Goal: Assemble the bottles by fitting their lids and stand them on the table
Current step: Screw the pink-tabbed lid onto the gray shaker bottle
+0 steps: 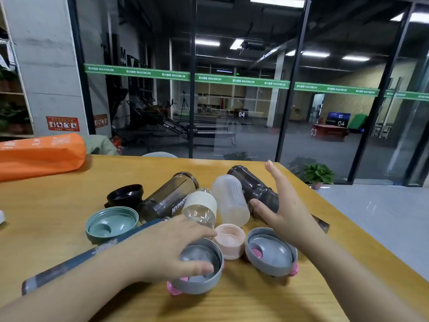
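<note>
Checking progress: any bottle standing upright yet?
No: the dark bottle, the frosted bottle and the MYPROTEIN bottle all lie on their sides on the table.

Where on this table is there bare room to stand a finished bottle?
Bare wood lies between the orange bag and the black lid, and along the table's near edge below the grey lids. The middle is crowded with lying bottles, lids and both hands.

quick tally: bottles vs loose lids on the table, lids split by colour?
Bottles lying down: 4: MYPROTEIN smoky bottle, cream-sleeved clear bottle, frosted bottle, dark bottle
Grey lids: 2: under left hand
Teal lid: 1
Black lid: 1
Pink lid: 1
Total: 9
</note>
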{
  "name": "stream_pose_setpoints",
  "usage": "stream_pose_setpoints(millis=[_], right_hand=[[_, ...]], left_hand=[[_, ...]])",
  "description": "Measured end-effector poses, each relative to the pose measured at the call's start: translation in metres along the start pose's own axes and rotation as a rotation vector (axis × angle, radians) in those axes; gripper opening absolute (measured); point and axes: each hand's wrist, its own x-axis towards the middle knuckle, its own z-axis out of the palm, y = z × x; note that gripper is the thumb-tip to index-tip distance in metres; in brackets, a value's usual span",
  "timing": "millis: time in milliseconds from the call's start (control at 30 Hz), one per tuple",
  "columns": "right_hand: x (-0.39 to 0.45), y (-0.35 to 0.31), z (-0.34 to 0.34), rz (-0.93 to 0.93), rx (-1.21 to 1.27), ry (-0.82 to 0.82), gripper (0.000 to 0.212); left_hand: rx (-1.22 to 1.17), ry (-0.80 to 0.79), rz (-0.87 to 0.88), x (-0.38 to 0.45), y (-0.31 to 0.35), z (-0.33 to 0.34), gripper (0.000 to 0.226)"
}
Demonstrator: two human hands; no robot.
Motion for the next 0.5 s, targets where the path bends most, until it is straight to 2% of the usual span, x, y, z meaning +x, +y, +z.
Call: stream_pose_setpoints(millis=[67,267,500], right_hand=[[0.001,0.001,-0.002,0.02,0.003,-0.006,0.082],[-0.002,0.011,-0.002,0.067,-0.017,-0.04,0.079],[-0.007,0.018,-0.001,0.093,-0.01,-0.068,0.074]], left_hand=[[0.016,-0.041,-0.011,0.001,-0.002,-0.001,0.068],[0.13,-0.032,0.004,0.003,-0.007,0.003,0.081],[0.086,-0.075,-0.055,0.004,-0.004,0.008,0.09]])
